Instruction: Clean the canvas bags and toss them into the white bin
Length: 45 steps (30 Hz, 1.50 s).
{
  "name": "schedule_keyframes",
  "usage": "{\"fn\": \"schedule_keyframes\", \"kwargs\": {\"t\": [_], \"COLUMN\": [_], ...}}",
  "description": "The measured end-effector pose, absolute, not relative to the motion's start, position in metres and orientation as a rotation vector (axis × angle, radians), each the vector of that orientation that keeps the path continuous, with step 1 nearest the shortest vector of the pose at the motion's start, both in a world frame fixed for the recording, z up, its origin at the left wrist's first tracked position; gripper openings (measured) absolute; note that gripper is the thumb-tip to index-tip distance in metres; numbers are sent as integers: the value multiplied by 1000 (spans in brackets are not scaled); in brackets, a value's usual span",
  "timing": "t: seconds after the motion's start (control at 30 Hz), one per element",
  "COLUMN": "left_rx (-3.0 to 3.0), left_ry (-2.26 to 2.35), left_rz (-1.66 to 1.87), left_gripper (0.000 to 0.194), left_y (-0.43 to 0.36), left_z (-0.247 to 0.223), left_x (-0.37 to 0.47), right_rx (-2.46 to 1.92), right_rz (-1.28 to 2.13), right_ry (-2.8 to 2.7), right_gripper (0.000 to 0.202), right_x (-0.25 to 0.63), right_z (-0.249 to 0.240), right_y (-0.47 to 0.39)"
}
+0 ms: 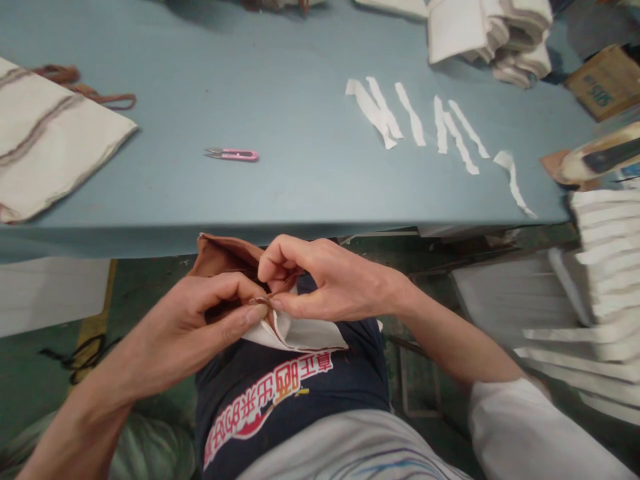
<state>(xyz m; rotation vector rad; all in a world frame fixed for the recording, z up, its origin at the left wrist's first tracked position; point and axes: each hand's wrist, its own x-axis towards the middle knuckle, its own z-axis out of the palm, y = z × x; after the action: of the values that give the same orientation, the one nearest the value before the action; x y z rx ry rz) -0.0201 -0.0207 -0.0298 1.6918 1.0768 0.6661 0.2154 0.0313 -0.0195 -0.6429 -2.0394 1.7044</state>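
Over my lap, in front of the table edge, I hold a white and brown fabric piece (315, 335). A brown flap of it rises behind my fingers, and the white part has a thin brown edge. My left hand (205, 320) pinches its folded edge between thumb and index finger. Right beside it, my right hand (340, 280) has its thumb and bent fingers closed on the same fold. The exact spot between the fingertips is partly hidden. Pink thread snips (233, 155) lie on the table beyond my hands.
A blue-green table (300, 193) spans the view ahead. White cloth with brown stripes (55, 133) and a brown strap (107, 99) lies left. Several white strips (410, 113) lie right, below stacked white cloth (457, 30). A cardboard box (605, 83) and layered white pieces (610, 267) are far right.
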Motion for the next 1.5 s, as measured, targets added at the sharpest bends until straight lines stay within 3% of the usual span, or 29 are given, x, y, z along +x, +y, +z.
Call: {"fn": "schedule_keyframes", "kwargs": {"t": [0.17, 0.47, 0.83, 1.1, 1.37, 1.5], "left_rx": [1770, 1819, 1865, 1785, 1621, 1564], "left_ry": [1148, 1286, 1349, 1325, 1275, 1298], "left_rz": [699, 852, 859, 801, 681, 639], "left_gripper": [20, 23, 22, 25, 29, 31], "left_y": [-23, -37, -42, -42, -35, -31], "left_z": [-25, -17, -19, -20, -27, -33], "left_x": [-25, -8, -3, 0, -3, -3], "right_rx": [-579, -616, -691, -627, -444, -465], "right_rz": [1421, 812, 498, 528, 877, 856], "right_ry": [-2227, -2599, -2805, -2930, -2955, -3037], "right_gripper": [4, 24, 25, 27, 15, 20], "right_x": [216, 215, 211, 200, 200, 189], "right_z": [-24, -23, -11, -5, -8, 4], "right_y": [34, 26, 24, 32, 56, 55]}}
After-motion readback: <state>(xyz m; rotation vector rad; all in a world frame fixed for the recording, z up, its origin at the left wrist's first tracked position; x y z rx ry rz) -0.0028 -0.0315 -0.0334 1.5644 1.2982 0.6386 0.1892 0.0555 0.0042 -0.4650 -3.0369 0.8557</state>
